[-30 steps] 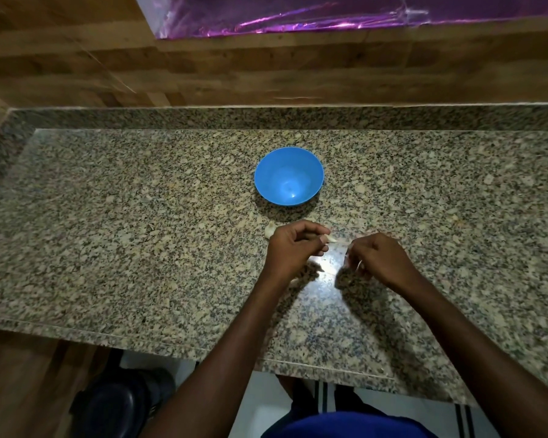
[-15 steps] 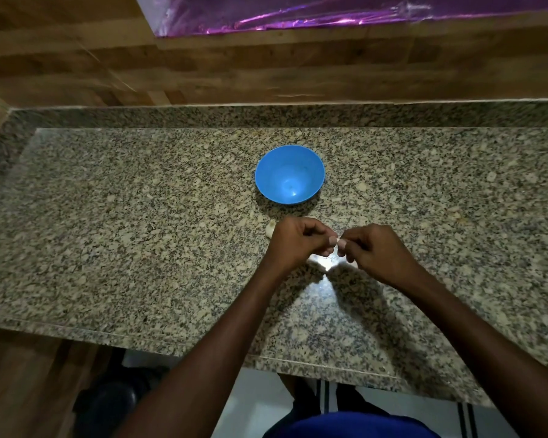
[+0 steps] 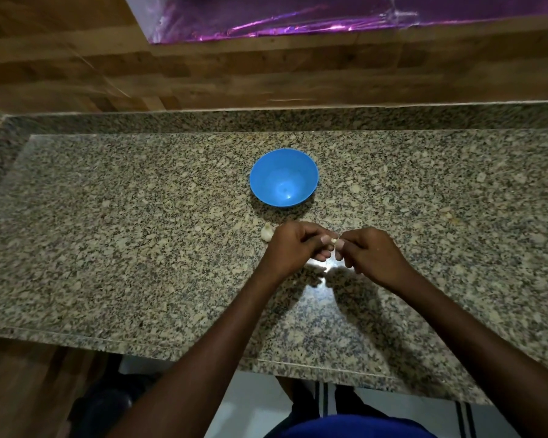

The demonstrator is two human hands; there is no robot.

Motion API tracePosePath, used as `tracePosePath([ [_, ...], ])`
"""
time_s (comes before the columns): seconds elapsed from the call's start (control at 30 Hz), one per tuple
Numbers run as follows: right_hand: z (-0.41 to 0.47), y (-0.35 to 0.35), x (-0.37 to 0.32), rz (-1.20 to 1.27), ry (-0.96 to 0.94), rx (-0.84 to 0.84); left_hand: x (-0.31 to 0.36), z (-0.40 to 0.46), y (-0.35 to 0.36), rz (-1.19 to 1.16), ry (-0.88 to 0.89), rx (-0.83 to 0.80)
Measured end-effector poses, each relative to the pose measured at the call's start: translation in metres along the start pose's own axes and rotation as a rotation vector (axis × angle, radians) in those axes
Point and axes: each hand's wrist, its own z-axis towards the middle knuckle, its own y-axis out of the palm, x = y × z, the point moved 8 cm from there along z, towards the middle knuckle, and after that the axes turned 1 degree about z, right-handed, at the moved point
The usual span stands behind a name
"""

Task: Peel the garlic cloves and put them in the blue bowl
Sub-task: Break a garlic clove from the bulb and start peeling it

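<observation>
Drawn back together since a second ago, when parted: both hands now meet fingertip to fingertip over the counter (image 3: 114, 248). Pinched between them, a garlic clove (image 3: 333, 240), only its pale tip showing, long axis hard to tell. Left hand (image 3: 293, 246) closed round it; right hand (image 3: 369, 254) nipping at its skin. Blue bowl (image 3: 283, 177) empty, straight ahead, left hand slightly nearer. Second clove (image 3: 266, 232) just beside left knuckles.

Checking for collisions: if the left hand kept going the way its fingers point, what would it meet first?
Likely the right hand: the left hand points rightward at it, both pinching a small pale garlic clove.
</observation>
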Motion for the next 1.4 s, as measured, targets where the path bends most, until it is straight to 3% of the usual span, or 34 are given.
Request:
tracePosePath([
  [0.17,-0.005,0.006,0.004,0.308,0.130,-0.104,0.016,-0.007,0.000,0.454,0.233,0.045],
  [0.23,-0.006,0.006,0.004,0.333,0.140,-0.114,0.019,-0.007,-0.001,0.521,0.270,0.050],
  [0.3,-0.006,0.004,0.004,0.300,0.129,-0.109,0.015,-0.006,-0.004,0.439,0.232,0.058],
  [0.47,-0.005,-0.005,0.004,0.034,-0.026,0.040,-0.007,-0.009,-0.003,-0.141,-0.080,0.062],
  [0.57,-0.006,-0.006,0.004,-0.082,-0.104,0.129,-0.014,-0.011,0.005,-0.313,-0.210,0.058],
  [0.7,-0.008,-0.005,0.002,-0.077,-0.109,0.090,-0.018,-0.009,0.006,-0.287,-0.196,0.072],
  [0.97,-0.009,-0.005,0.016,0.441,0.049,0.092,-0.014,-0.011,0.009,-0.307,-0.207,0.089],
  [1.23,-0.010,0.003,0.019,0.721,0.106,-0.041,-0.012,-0.012,0.016,-0.440,-0.258,0.038],
  [1.33,-0.011,0.010,0.023,0.847,0.195,-0.058,-0.012,-0.012,0.013,-0.373,-0.238,0.086],
  [1.4,-0.010,0.011,0.026,0.840,0.231,-0.036,-0.014,-0.012,0.004,-0.199,-0.194,0.151],
])
